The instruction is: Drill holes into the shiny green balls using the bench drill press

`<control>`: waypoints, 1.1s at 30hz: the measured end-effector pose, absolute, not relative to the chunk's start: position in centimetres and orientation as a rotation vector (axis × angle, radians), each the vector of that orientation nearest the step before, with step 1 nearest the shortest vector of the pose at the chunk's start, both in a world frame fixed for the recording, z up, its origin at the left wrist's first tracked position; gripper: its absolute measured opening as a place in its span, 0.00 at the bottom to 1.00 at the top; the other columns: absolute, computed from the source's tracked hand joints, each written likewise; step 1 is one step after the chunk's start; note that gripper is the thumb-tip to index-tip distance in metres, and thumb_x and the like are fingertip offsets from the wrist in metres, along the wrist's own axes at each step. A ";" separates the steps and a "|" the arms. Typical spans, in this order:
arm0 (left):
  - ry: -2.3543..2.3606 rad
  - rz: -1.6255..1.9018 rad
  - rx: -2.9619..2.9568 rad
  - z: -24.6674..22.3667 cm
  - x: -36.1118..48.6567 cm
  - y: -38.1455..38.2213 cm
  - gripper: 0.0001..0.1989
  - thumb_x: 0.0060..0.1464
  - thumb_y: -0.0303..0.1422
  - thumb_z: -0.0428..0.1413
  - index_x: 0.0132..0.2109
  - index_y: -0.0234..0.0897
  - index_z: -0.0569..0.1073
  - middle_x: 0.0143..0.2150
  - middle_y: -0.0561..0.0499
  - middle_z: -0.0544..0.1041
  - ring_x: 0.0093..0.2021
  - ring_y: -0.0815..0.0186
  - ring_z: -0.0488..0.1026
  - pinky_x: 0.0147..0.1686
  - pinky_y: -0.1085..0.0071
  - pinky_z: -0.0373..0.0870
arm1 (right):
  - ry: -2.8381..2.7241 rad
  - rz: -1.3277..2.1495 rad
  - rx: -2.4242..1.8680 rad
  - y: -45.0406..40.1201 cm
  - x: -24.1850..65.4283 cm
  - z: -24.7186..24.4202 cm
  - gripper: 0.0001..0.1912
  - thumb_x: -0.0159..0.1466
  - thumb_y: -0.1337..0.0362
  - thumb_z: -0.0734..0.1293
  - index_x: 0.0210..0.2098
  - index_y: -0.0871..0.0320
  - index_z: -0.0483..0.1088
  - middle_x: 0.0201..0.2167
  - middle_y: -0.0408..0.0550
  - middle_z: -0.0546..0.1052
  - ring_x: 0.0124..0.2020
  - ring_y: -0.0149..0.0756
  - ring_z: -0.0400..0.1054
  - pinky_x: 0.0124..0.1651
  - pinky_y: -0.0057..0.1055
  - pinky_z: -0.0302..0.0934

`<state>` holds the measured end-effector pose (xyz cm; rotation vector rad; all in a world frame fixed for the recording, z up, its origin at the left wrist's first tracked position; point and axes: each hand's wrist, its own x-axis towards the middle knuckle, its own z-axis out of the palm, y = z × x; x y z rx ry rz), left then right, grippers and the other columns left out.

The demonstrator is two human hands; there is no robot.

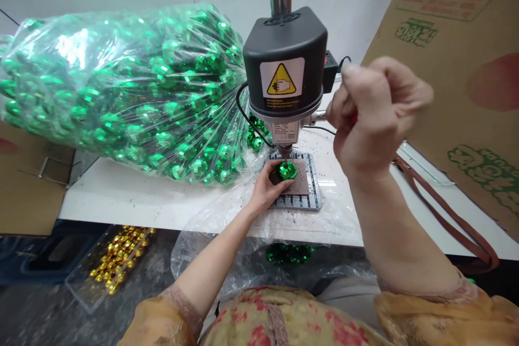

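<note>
Under the black drill press, my left hand holds a shiny green faceted ball between thumb and fingers. The ball rests over a brown board on the slotted metal base, directly below the drill's chuck. My right hand is raised at the right of the machine, its fingers curled; it is partly blurred, and whatever it grips near the machine's side is hidden.
A big clear bag of green balls lies at the left. Cardboard boxes stand at right and left. A brown strap hangs over the table's right edge. Gold balls fill a clear tray below.
</note>
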<state>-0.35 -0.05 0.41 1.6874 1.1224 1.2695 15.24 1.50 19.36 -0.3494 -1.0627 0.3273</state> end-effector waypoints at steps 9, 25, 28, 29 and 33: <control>1.252 1.470 1.739 1.6 -1.1 -4.6 0.20 0.54 0.40 0.68 0.52 0.43 0.78 0.52 0.44 0.78 0.55 0.54 0.77 0.55 0.54 0.75 | -1.052 0.424 -0.358 2.5 15.4 21.0 0.27 0.61 0.62 0.73 0.16 0.55 0.53 0.10 0.33 0.56 0.12 0.19 0.47 0.15 0.26 0.39; 0.754 1.224 2.690 0.7 -5.5 -11.3 0.15 0.61 0.27 0.54 0.52 0.46 0.77 0.57 0.45 0.80 0.57 0.57 0.78 0.51 0.58 0.82 | -1.085 0.414 -0.331 2.1 15.7 20.5 0.22 0.62 0.71 0.67 0.18 0.55 0.53 0.11 0.34 0.57 0.12 0.21 0.48 0.16 0.27 0.39; 1.292 1.411 2.372 2.6 -5.9 -4.1 0.14 0.61 0.22 0.51 0.46 0.41 0.77 0.48 0.45 0.81 0.51 0.59 0.80 0.49 0.60 0.78 | -1.080 0.413 -0.330 2.2 15.6 20.5 0.23 0.62 0.70 0.68 0.18 0.55 0.53 0.11 0.34 0.57 0.12 0.20 0.47 0.16 0.27 0.39; 1.420 1.429 2.263 3.1 -5.9 -1.4 0.13 0.61 0.22 0.50 0.45 0.39 0.77 0.45 0.45 0.81 0.48 0.59 0.80 0.49 0.61 0.77 | -1.074 0.413 -0.329 2.2 15.6 20.5 0.23 0.62 0.69 0.69 0.17 0.56 0.53 0.11 0.34 0.57 0.12 0.20 0.47 0.16 0.27 0.39; 1.788 1.177 1.960 3.6 -5.5 8.2 0.14 0.58 0.24 0.56 0.50 0.38 0.77 0.47 0.43 0.78 0.43 0.56 0.78 0.51 0.57 0.74 | -1.052 0.410 -0.330 2.3 15.5 20.4 0.24 0.62 0.69 0.70 0.17 0.56 0.54 0.11 0.34 0.58 0.12 0.20 0.47 0.16 0.27 0.40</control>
